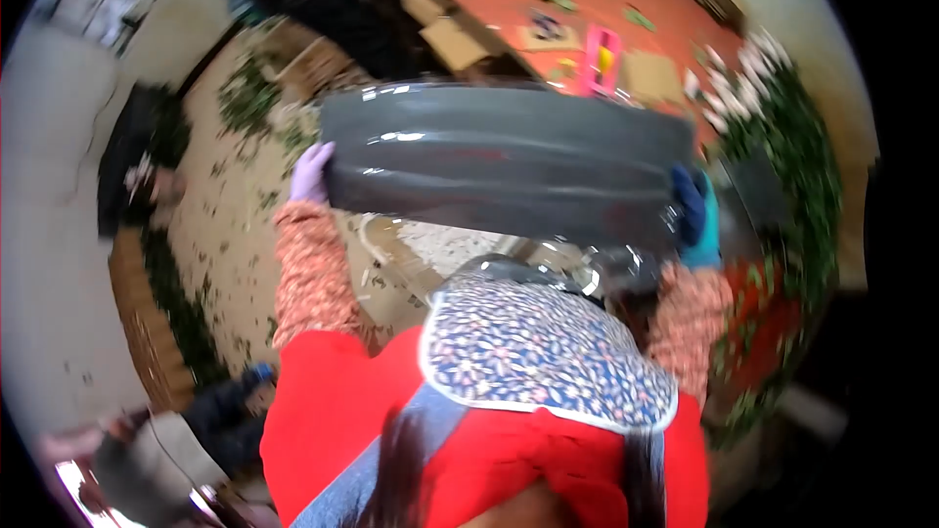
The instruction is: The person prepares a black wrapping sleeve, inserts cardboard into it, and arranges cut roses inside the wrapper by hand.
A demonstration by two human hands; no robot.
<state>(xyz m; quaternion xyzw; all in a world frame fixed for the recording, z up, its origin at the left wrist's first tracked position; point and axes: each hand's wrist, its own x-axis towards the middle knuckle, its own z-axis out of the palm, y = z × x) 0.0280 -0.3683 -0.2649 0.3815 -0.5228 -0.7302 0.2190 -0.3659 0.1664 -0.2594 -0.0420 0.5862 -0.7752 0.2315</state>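
Note:
A wide, shiny dark grey plastic sheet or sleeve [509, 161] stretches between my two hands in front of my body. My left hand [312, 173], in a light purple glove, grips its left end. At the right end my right hand [696, 218], in a blue and teal glove, holds the plastic; part of its fingers is hidden behind or under the glossy material. Crumpled clear plastic [626, 269] lies below the sheet, close to my right forearm.
Beyond the sheet is a red table [675, 24] with leaves, a pink holder [601, 61] and cardboard. White flowers [748, 78] with green stems stand at the right. Another person in dark trousers [342, 20] stands ahead; one more person [161, 455] is at the lower left.

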